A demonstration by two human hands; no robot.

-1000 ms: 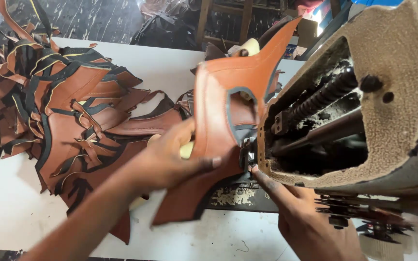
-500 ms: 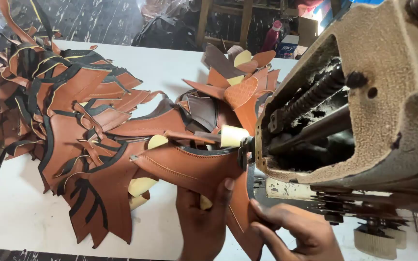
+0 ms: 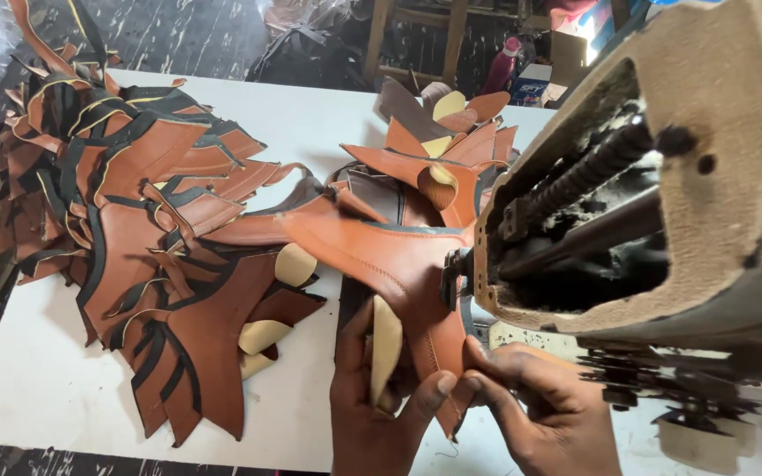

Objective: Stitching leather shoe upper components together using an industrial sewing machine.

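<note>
Hands meet at the near edge: left hand (image 3: 381,414) and right hand (image 3: 535,410) both pinch the brown leather piece (image 3: 390,256) in their fingers, under the sewing machine (image 3: 663,203). Beyond, on the white table (image 3: 37,388), a leather pile (image 3: 134,211) spreads left.

A heap of brown leather pieces (image 3: 134,229) covers the white table (image 3: 37,388).

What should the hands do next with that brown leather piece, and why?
Probably ease the brown leather piece a little further in under the sewing machine. The left hand and right hand pinch its near edge together, and its far side already lies at the machine's head, so a small steady feed looks likely.
</note>
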